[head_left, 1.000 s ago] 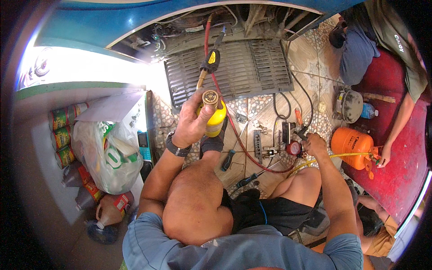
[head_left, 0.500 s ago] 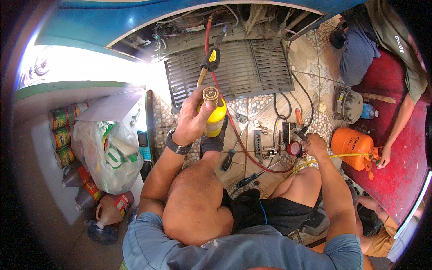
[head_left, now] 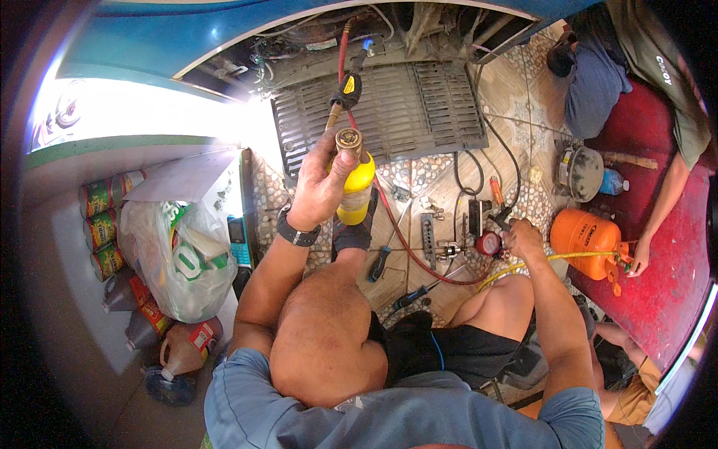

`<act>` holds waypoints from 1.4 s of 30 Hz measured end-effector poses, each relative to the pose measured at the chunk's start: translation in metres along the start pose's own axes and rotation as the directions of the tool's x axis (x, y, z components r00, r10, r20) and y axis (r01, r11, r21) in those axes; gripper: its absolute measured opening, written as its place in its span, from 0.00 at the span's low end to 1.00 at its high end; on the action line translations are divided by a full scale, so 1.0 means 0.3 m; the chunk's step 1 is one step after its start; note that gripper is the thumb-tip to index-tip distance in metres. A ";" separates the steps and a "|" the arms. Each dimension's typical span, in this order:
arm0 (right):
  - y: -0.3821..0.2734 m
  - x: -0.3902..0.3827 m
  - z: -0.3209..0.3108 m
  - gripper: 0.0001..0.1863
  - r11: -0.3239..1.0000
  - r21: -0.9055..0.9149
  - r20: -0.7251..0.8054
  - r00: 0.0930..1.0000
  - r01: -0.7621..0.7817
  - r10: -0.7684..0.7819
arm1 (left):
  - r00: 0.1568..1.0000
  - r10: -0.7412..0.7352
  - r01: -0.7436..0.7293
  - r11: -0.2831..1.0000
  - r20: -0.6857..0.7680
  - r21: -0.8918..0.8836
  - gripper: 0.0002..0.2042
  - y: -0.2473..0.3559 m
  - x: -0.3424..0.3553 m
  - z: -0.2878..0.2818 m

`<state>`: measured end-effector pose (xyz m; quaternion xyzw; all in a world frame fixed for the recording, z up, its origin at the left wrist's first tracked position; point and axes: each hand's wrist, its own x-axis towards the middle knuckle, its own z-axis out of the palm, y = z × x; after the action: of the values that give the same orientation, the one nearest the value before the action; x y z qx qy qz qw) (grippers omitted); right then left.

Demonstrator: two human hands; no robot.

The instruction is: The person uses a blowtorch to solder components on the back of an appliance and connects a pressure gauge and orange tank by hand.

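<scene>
My left hand (head_left: pixel 323 183) is wrapped round a gas torch with a yellow cylinder (head_left: pixel 357 196). Its black head (head_left: pixel 347 91) points up toward the open base of a blue cabinet, and a small blue flame shows at the nozzle (head_left: pixel 366 46). Low on the right, my right hand (head_left: pixel 523 241) is closed round a dark handle-like piece (head_left: pixel 499 218) that I cannot make out clearly. Just left of those fingers lies a red-rimmed gauge (head_left: pixel 488 244). A red hose (head_left: pixel 396 228) curves from it up toward the cabinet; a yellow hose (head_left: pixel 516 268) runs right.
A black slatted grille (head_left: pixel 381 112) lies before the cabinet (head_left: pixel 149 37). Screwdrivers (head_left: pixel 380 263) and a flaring bar (head_left: pixel 428 239) are on the floor. At right, a co-worker's hand (head_left: pixel 638 258) touches the valve of an orange gas cylinder (head_left: pixel 587 243). Bags and bottles (head_left: pixel 191 348) stand left.
A blue flame shows more plainly at the torch nozzle. The torch and my left hand have shifted slightly left and up. My right hand has hardly moved.
</scene>
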<state>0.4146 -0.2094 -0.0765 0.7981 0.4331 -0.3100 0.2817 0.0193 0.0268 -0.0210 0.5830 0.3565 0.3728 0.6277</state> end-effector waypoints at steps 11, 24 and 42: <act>-0.006 -0.002 -0.008 0.22 1.000 -0.006 -0.015 1.000 0.011 -0.011 | 1.000 -0.015 0.015 1.000 0.024 0.014 0.28 -0.008 -0.008 -0.007; -0.017 0.001 -0.024 0.27 1.000 -0.026 0.062 0.998 0.010 -0.008 | 1.000 -0.001 0.001 1.000 0.020 0.012 0.27 -0.013 -0.009 -0.009; -0.014 -0.003 -0.020 0.23 1.000 -0.025 0.049 0.999 0.005 -0.004 | 0.998 -0.008 0.006 0.999 0.067 0.041 0.27 0.005 -0.021 -0.010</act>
<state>0.4121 -0.2036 -0.0728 0.7857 0.4318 -0.3248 0.3013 0.0137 0.0228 -0.0196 0.6067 0.3450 0.3435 0.6284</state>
